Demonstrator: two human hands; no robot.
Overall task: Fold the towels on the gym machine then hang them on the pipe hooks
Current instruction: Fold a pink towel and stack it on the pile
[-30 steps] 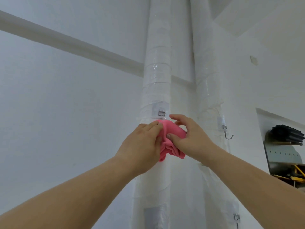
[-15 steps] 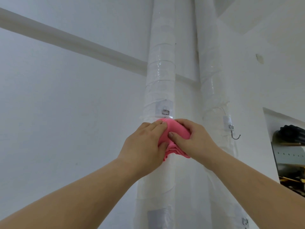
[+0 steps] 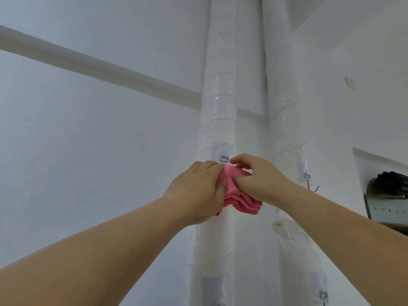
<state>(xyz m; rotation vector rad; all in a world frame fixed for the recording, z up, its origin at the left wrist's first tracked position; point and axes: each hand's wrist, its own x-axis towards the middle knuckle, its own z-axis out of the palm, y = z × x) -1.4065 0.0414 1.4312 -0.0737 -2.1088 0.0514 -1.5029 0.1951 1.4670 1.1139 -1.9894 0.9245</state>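
Both my hands are up on the folded pink towel, which is pressed against the front of the left wrapped pipe, right under the adhesive hook plate with its little metal loop. My left hand has its fingers curled over the towel's left side and top, thumb tucked against the cloth. My right hand is pinching the top fold — thumb on the front, fingers bent over the upper edge near the loop. The hook itself is hidden behind my fingers, so I can't tell whether the towel is actually caught on it yet.

As for how it handles: it looks like thin microfibre, folded into several layers that fan out at the bottom right corner. My guess is that it's very light and totally floppy, no stiffness at all, so it'll slump and unfold the second I loosen up. It doesn't look slippery or fragile, so squeezing hard shouldn't hurt it. The best place to hold seems to be the top folded edge, all layers pinched together, so the stack stays tidy while the fold goes over the hook — grabbing lower down would just let the top flop.

There's a bare hook on the right pipe, and another hook lower down near the bottom edge of the view, presumably for the other towels.
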